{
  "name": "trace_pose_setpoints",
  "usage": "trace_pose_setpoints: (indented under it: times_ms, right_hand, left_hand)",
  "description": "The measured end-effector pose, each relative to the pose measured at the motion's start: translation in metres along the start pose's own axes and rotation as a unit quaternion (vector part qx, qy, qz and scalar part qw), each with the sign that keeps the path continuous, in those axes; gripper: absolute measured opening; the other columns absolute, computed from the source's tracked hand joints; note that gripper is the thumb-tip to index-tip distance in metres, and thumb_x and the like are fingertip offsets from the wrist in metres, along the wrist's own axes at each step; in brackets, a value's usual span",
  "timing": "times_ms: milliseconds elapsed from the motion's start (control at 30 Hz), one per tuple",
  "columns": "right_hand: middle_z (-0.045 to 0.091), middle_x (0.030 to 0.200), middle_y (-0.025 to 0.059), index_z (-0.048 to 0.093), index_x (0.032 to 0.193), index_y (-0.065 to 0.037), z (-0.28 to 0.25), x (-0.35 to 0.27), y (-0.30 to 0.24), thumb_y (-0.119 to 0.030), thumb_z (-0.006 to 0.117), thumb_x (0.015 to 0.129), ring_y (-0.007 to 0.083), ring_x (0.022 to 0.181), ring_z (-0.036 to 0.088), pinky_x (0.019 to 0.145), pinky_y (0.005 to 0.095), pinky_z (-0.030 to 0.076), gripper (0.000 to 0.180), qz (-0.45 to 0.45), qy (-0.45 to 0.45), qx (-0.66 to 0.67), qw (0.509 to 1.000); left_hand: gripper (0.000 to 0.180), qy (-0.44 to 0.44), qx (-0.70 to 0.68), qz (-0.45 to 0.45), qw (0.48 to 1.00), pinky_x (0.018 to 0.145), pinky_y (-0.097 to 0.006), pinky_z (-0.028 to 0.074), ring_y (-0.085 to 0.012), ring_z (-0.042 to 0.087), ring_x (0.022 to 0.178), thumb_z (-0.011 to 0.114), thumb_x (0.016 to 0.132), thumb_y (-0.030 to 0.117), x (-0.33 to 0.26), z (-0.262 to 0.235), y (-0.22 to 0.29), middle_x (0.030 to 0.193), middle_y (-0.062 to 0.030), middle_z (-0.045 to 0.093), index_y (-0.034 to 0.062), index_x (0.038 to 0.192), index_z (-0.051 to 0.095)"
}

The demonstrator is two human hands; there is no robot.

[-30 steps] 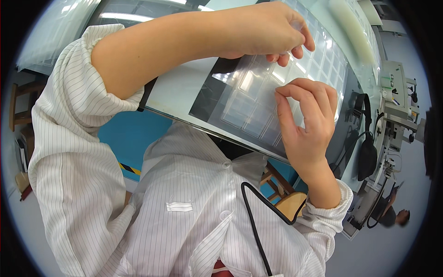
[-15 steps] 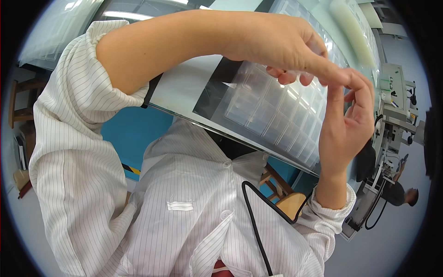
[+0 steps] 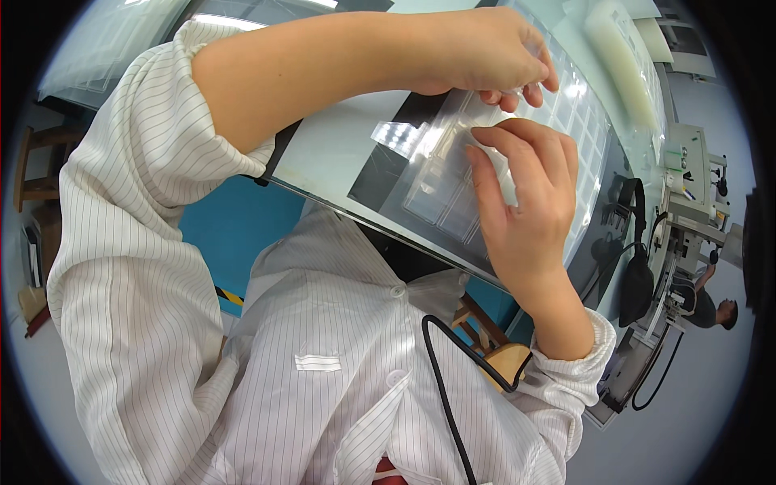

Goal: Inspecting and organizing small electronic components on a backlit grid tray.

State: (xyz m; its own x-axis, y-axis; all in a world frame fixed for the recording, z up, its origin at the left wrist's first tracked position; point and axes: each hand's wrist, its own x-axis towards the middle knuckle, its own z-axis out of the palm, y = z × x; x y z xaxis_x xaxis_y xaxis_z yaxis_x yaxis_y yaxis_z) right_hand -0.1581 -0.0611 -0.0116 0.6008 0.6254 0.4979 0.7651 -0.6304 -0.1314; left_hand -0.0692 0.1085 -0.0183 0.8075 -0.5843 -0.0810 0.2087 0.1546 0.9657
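Note:
My left hand (image 3: 497, 52) reaches across the far part of a clear plastic compartment tray (image 3: 424, 198). Its fingers curl inward, and a clear glint shows at the fingertips; what they hold is too small to make out. Nearer to me and over the same tray, my right hand (image 3: 533, 178) points left with thumb and forefinger brought close together. A thin, shiny clear plastic strip (image 3: 398, 137) sticks out to the left of these fingertips, apparently pinched between them. The strip's inner end blurs into the clear tray behind it.
The tray lies on a glass-topped table (image 3: 323, 149) with dark and white bands. A translucent whitish stack (image 3: 618, 56) stands at the far right. A black strap (image 3: 634, 275) hangs at the right edge, near machinery (image 3: 687, 170) and another person (image 3: 711, 311).
My hands, which met at the fingertips over the right side, have parted. My right hand has moved left over the tray, my left hand slightly away. The shiny strip now shows at the left.

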Motion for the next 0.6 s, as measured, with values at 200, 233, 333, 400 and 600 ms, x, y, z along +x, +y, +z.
trace_pose_setpoints:
  times_ms: [200, 233, 333, 400, 600]
  right_hand:
    - [0.068, 0.104, 0.0100, 0.073, 0.098, -0.003, -0.0034, 0.0029, -0.0041, 0.001, 0.078, 0.079, 0.0275, 0.096, 0.059, 0.085, 0.0366, 0.047, 0.019, 0.041, -0.013, -0.008, 0.999]
    - [0.068, 0.104, 0.0100, 0.073, 0.098, -0.003, -0.0025, 0.0024, -0.0043, 0.001, 0.078, 0.079, 0.0275, 0.096, 0.059, 0.085, 0.0366, 0.047, 0.019, 0.040, -0.013, -0.006, 0.999]
    - [0.068, 0.104, 0.0101, 0.073, 0.098, -0.003, -0.0010, 0.0003, -0.0031, 0.001, 0.078, 0.080, 0.0277, 0.095, 0.059, 0.085, 0.0364, 0.047, 0.019, 0.023, -0.009, -0.008, 1.000]
    - [0.068, 0.104, 0.0098, 0.074, 0.099, -0.003, -0.0020, -0.0002, -0.0028, 0.002, 0.078, 0.079, 0.0274, 0.095, 0.059, 0.085, 0.0362, 0.047, 0.021, 0.017, -0.004, -0.001, 1.000]
    - [0.069, 0.102, 0.0087, 0.075, 0.098, -0.005, 0.0027, -0.0016, -0.0035, 0.003, 0.079, 0.077, 0.0268, 0.094, 0.059, 0.085, 0.0358, 0.047, 0.023, 0.014, -0.001, -0.015, 1.000]
  left_hand:
    - [0.032, 0.010, 0.000, 0.011, 1.000, 0.053, -0.027, 0.044, -0.0147, 0.058, 0.064, 0.051, 0.100, 0.010, 0.0033, 0.0019, -0.0026, 0.099, -0.0158, 0.067, -0.0100, 0.123, 0.060]
    - [0.032, 0.013, -0.001, 0.011, 1.000, 0.053, -0.027, 0.044, -0.0147, 0.058, 0.064, 0.051, 0.100, 0.010, 0.0022, 0.0019, -0.0019, 0.099, -0.0158, 0.067, -0.0100, 0.123, 0.060]
    - [0.032, 0.017, 0.010, 0.001, 1.000, 0.053, -0.028, 0.044, -0.0149, 0.058, 0.064, 0.050, 0.100, 0.010, 0.0005, 0.0022, 0.0007, 0.100, -0.0163, 0.067, -0.0099, 0.122, 0.060]
    - [0.032, 0.015, 0.021, 0.002, 1.000, 0.053, -0.028, 0.045, -0.0151, 0.057, 0.064, 0.050, 0.100, 0.009, -0.0010, 0.0023, 0.0014, 0.100, -0.0164, 0.067, -0.0100, 0.123, 0.060]
    - [0.033, 0.012, 0.027, -0.006, 1.000, 0.053, -0.028, 0.045, -0.0151, 0.057, 0.065, 0.052, 0.098, 0.008, -0.0029, 0.0023, 0.0031, 0.099, -0.0161, 0.066, -0.0106, 0.124, 0.060]
